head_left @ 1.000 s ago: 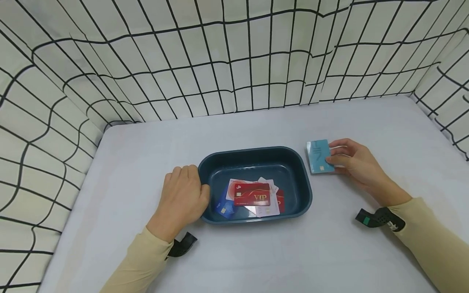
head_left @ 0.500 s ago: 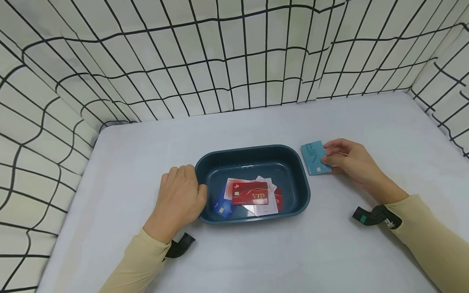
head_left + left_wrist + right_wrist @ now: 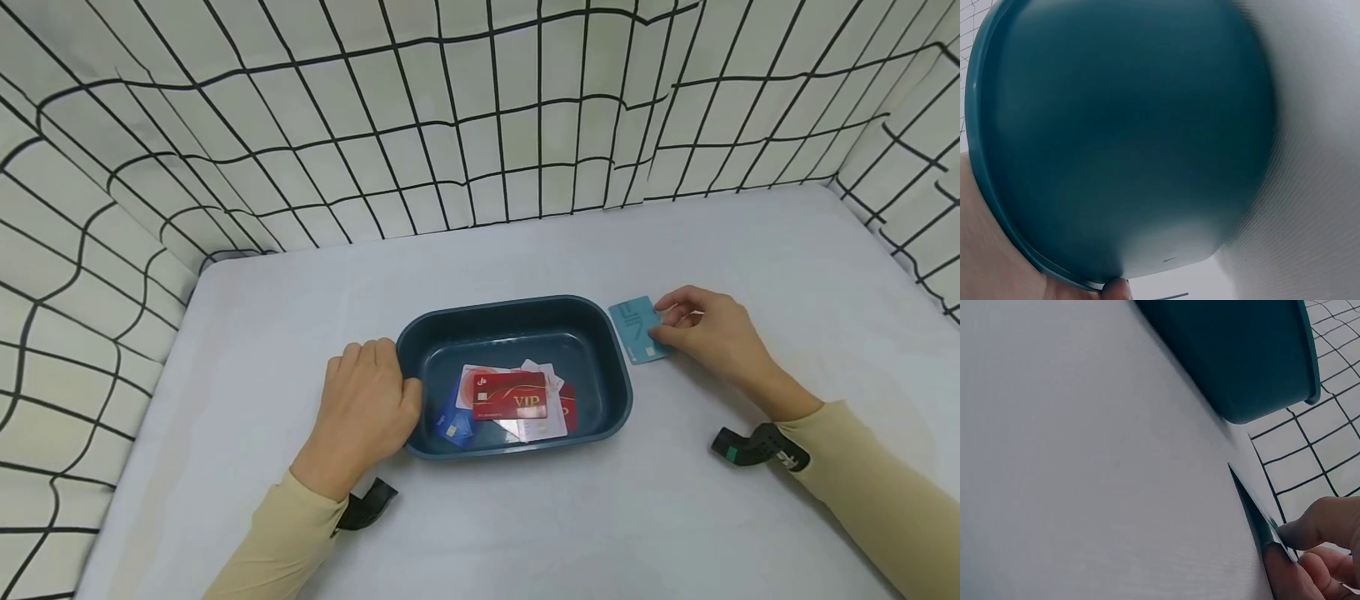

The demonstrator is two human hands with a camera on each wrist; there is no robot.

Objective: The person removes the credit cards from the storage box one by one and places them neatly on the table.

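Observation:
My left hand [image 3: 367,408] grips the left end of a dark teal plastic tray [image 3: 517,451], fingers over its rim. In the left wrist view the tray's outer wall [image 3: 1129,125] fills most of the picture, with a fingertip at the rim. Right of the tray, my right hand [image 3: 716,337] pinches a light blue card [image 3: 633,327] by its right edge, thumb on top. The right wrist view shows this card [image 3: 1254,509] edge-on, tilted close above the white surface. Inside the tray lie a red VIP card [image 3: 510,395], a blue card [image 3: 454,423] and several pale ones.
The tray stands on a white-covered table [image 3: 525,533]. A black wire grid [image 3: 495,108] with pale backing walls off the back and both sides. Black straps with devices [image 3: 757,446] sit on both wrists.
My right hand has brought the light blue card slightly left, nearer the tray, and the card has turned anticlockwise. The left hand keeps its hold on the tray; the head view has shifted slightly.

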